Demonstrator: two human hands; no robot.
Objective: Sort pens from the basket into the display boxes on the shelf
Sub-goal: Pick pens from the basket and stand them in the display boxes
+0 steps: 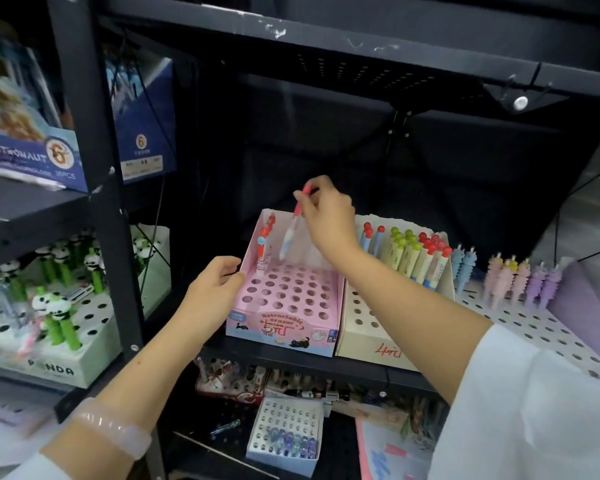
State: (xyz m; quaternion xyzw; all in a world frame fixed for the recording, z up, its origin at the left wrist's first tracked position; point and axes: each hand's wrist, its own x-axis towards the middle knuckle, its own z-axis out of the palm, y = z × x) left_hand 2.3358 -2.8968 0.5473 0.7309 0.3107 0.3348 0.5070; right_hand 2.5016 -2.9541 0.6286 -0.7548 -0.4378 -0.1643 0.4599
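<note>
The right hand (323, 216) pinches a pen (291, 226) near its red top, fingers curled round it, the pen hanging tilted with its pale lower end over the back rows of the pink box (284, 306); whether the tip has entered a hole cannot be told, since the pen is blurred; the left hand (215, 285) grasps the left wall of that box, thumb on the rim and fingers curled round the outside; just left of the right grip, in the back left corner of the box, stand two red-topped pens (264, 247), upright in their holes; the other holes of the pink box gape below the right grip; right of that grip, touching the pink box, sits a cream box (371, 341) with rows of red- and green-capped pens (413, 251) at its back; farther right stand pastel pens (513, 275) in a white holed tray (534, 323); both boxes rest on a dark shelf (309, 362); well left of the left grip, past a black post (111, 202), a white box (49, 355) holds panda pens (54, 310); the left wrist wears a pale bangle (111, 427), and the right arm a white sleeve (534, 410).
</note>
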